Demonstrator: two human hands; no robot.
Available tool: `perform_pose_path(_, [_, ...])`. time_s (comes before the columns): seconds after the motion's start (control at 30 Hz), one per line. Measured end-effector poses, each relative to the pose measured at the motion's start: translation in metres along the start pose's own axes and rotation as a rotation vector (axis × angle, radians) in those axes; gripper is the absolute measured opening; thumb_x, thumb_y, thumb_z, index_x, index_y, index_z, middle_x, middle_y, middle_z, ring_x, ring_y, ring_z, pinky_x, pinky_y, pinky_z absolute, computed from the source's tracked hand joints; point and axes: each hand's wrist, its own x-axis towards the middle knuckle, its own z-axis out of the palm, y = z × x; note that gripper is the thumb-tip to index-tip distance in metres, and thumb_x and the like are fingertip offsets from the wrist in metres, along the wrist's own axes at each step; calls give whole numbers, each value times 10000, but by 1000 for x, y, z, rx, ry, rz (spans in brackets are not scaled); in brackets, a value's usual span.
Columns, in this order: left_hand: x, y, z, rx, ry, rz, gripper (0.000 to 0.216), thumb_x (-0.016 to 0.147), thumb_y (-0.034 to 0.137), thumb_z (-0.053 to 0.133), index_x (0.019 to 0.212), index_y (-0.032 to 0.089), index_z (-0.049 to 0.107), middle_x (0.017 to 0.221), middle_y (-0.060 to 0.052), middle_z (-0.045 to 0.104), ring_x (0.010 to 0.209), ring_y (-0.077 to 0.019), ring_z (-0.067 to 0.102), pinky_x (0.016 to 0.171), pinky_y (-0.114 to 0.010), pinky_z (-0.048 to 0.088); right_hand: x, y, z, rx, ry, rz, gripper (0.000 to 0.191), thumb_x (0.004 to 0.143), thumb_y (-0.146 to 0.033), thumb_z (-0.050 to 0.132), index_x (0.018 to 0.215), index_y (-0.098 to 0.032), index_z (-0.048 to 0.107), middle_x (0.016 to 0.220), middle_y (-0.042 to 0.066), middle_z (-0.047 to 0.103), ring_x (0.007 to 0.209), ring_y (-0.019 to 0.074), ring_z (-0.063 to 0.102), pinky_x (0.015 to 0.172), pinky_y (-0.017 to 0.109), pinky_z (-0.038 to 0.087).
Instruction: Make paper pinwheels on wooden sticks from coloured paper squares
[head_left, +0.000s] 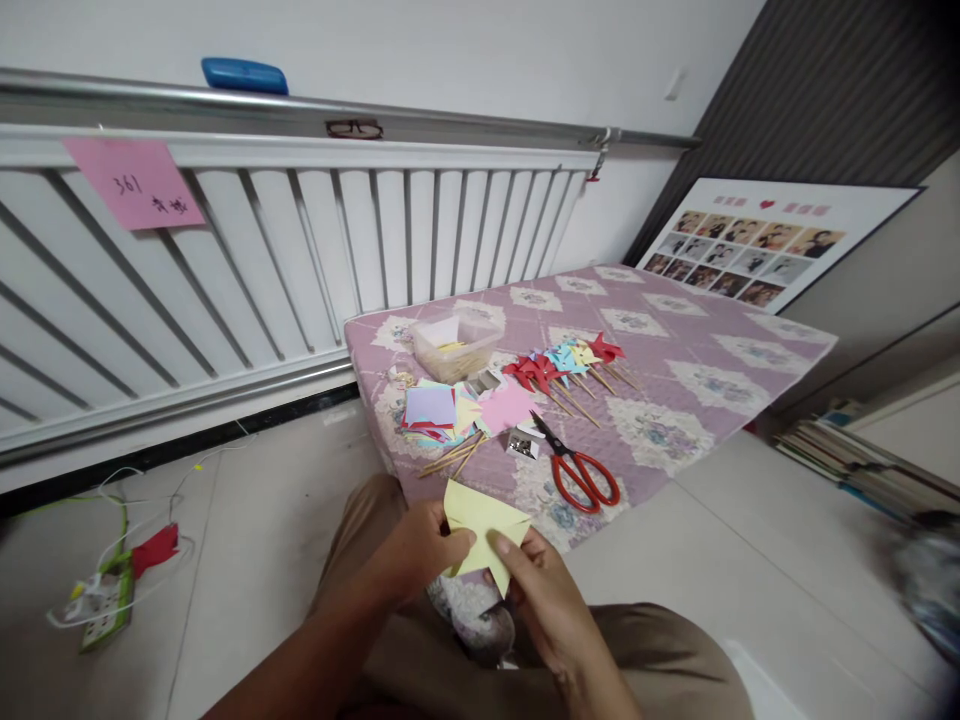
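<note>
A pale yellow sheet of paper (480, 518) with slits cut in from its corners is held over my lap, at the near edge of the table. My left hand (424, 548) pinches its left side, thumb on top. On the right side my right hand (541, 585) grips it, thumb near the middle and fingers underneath. Red-handled scissors (576, 470) lie partly open on the cloth beyond my right hand. Close by are a small box of metal pins (523, 444), several wooden sticks (454, 456) and a stack of coloured paper squares (430, 408).
Finished paper pinwheels (559, 365) on sticks lie farther back, beside a clear plastic box (457, 343). The patterned tablecloth (660, 430) covers the table. A white radiator (315, 240) stands along the wall. A power strip (109, 610) with cables lies on the floor at left.
</note>
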Motion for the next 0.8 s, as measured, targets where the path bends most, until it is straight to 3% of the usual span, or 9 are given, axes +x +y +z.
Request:
perform_pose_path(0.2, [-5,11,-4,76,-83,25,184,676,184,510,758,158,672,699,-9,657,591,-133,522,578,-233,419,0,4,4,-76,-71,45,336,647,-352,801,905,-143,744,721,45,756,625,188,650,622,284,493])
perform_pose_path(0.33, [-7,13,-6,139,-96,48,179,672,167,493,734,160,661,687,-3,651,550,-121,484,540,-230,384,2,8,6,-125,-10,22,396,593,-340,803,939,-155,752,781,64,777,719,253,695,588,304,518])
perform_pose_path(0.5, [-5,11,-7,141,-125,66,172,683,154,493,714,154,662,662,6,646,547,-118,482,527,-222,367,4,18,4,-176,69,-10,358,614,-315,765,931,-150,750,739,64,777,676,265,706,512,298,513])
perform_pose_path(0.63, [1,1,-9,-47,-95,49,140,731,225,558,787,157,668,713,4,647,605,-121,511,565,-222,385,7,24,6,-104,160,-51,336,631,-310,764,919,-139,737,819,80,785,717,271,720,584,318,546])
perform_pose_path(0.8, [2,-10,-6,-482,112,15,292,747,335,621,989,173,609,860,-10,630,688,-112,537,593,-213,404,9,18,15,193,203,-113,371,647,-314,774,977,-158,711,936,77,778,828,268,721,742,355,571])
